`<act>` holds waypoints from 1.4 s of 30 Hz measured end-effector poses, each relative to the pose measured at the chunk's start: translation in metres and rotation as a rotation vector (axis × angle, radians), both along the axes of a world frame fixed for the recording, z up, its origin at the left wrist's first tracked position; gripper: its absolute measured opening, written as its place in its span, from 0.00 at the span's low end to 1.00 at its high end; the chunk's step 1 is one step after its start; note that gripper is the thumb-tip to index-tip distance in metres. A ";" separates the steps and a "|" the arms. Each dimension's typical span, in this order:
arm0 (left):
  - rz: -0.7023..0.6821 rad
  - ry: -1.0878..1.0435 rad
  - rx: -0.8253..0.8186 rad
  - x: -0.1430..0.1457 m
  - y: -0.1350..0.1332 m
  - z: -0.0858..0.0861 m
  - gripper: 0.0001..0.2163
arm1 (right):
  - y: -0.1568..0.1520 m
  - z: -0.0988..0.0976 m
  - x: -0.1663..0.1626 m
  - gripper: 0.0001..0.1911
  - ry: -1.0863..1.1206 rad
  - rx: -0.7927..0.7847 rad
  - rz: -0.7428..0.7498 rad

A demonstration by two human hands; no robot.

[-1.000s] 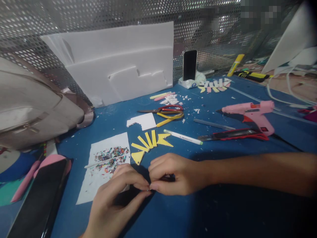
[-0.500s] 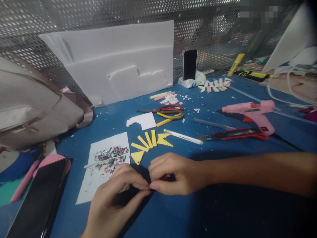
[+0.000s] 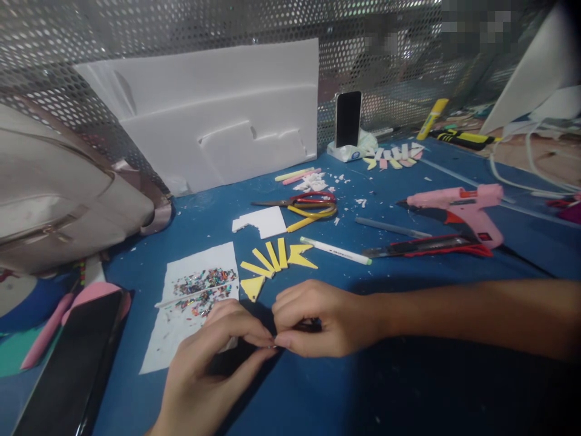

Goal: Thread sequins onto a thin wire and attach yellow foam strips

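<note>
My left hand (image 3: 213,357) comes up from the bottom edge, thumb and forefinger pinched together. Its fingertips meet those of my right hand (image 3: 313,321), which reaches in from the right with curled fingers and a pressed thumb. Whatever lies between the fingertips is tiny and mostly covered; only a small glint shows. Behind the left hand lies a white paper sheet (image 3: 157,348) with a heap of shiny multicoloured flakes (image 3: 204,281) and a thin white stick across it. Yellow foam strips (image 3: 263,260), a yellow triangle (image 3: 252,287) and a yellow notched piece (image 3: 302,255) lie just beyond the hands.
Beyond are a white cut piece (image 3: 272,223), scissors (image 3: 313,203), a white marker (image 3: 336,250), a red cutter knife (image 3: 431,245) and a pink glue gun (image 3: 458,200). A black phone (image 3: 68,363) lies at left, near a pale bag (image 3: 68,194). White boards (image 3: 218,109) lean behind.
</note>
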State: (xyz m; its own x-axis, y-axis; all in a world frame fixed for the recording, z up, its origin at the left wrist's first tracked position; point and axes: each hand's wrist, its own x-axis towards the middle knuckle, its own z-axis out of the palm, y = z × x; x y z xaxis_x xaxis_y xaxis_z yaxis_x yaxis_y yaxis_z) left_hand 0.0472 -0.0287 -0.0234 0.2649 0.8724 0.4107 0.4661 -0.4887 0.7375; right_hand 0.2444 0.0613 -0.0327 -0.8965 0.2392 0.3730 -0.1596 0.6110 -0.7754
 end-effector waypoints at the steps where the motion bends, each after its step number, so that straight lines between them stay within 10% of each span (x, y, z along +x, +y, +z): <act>1: -0.001 -0.002 0.005 0.000 0.000 0.000 0.10 | 0.000 0.000 0.000 0.14 0.011 -0.001 -0.002; 42: -0.005 0.012 0.011 0.000 0.000 0.001 0.08 | 0.001 0.005 0.000 0.14 -0.048 -0.009 0.022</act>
